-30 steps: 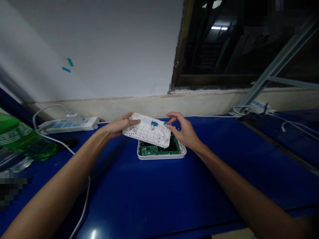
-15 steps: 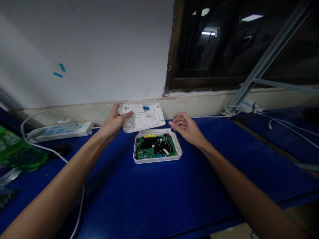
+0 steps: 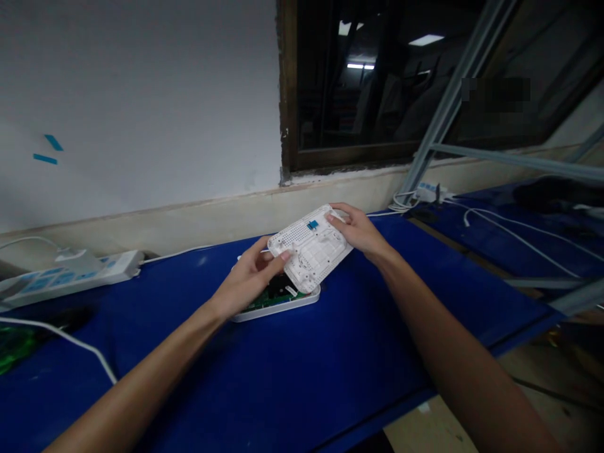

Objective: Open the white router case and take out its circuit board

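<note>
Both hands grip a white perforated plastic cover [image 3: 311, 248], its inner side facing me and a small blue piece [image 3: 312, 224] near its top edge. My left hand [image 3: 255, 274] holds the lower left end, thumb across the inner face. At the upper right end, my right hand [image 3: 356, 229] pinches the rim with its thumb on top. The cover is tilted above a white device housing [image 3: 278, 309] lying on the blue table. A green circuit board [image 3: 267, 298] with black areas shows inside the housing; the cover and my left hand hide much of it.
The blue table [image 3: 330, 365] meets a wall behind. A white power strip [image 3: 70, 277] with a plugged-in adapter lies left, and its cable [image 3: 70, 340] crosses the table. Another power strip [image 3: 427, 192] and a metal frame [image 3: 453, 94] stand at right. A green object [image 3: 16, 346] is at far left.
The cover has moved right and turned, its right end rising. My right hand, before apart from the cover, now grips it. The view has swung right.
</note>
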The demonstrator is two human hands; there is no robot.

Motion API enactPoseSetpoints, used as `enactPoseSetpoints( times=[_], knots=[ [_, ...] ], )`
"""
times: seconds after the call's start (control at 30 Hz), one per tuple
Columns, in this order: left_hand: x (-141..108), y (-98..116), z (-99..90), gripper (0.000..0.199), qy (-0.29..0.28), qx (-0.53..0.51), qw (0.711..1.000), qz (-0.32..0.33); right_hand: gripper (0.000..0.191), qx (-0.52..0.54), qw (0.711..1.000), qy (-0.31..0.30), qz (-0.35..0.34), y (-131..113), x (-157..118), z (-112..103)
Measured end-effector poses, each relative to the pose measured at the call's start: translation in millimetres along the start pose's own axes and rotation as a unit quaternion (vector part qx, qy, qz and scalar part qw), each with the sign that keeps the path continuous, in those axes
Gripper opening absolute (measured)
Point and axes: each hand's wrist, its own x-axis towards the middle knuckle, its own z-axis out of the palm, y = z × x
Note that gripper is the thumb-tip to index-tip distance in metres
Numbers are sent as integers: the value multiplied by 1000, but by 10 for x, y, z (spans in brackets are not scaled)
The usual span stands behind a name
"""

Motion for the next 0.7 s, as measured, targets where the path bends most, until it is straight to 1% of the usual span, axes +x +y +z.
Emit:
enactPoseSetpoints(
  times=[0.03, 0.07, 0.1, 0.17, 0.2, 0.23, 0.3, 0.4, 0.53, 0.6, 0.7],
  knots=[
    [-4, -18, -13, 48, -11, 54, 998, 14, 47, -52, 999, 10, 1, 37, 25, -116],
    [-10, -35, -33, 50, -17, 126, 991, 34, 45, -129, 991, 31, 3, 84, 49, -246],
    [-16, -52, -54, 52, -20, 214, 975, 57, 43, -211, 976, 48, 15, 142, 72, -386],
    [-34, -85, -90, 57, -35, 379, 919, 101, 38, -265, 961, 64, 46, 275, 104, -664],
    [-44, -102, -100, 62, -46, 439, 890, 116, 34, -287, 954, 67, 65, 344, 112, -789],
    [-54, -119, -105, 69, -59, 481, 866, 124, 32, -308, 945, 68, 83, 410, 114, -898],
    [-70, -153, -103, 83, -80, 527, 837, 123, 30, -344, 930, 63, 115, 523, 107, -1055],
    [-80, -205, -103, 96, -103, 552, 820, 108, 30, -394, 905, 56, 150, 624, 85, -1145],
    [-74, -249, -140, 94, -110, 561, 816, 92, 27, -448, 874, 38, 188, 668, 81, -1107],
    [-71, -249, -161, 94, -108, 565, 813, 87, 23, -466, 863, 26, 192, 676, 95, -1068],
    [-74, -231, -183, 96, -110, 572, 810, 67, 23, -481, 858, 15, 181, 693, 115, -1024]
  ],
)
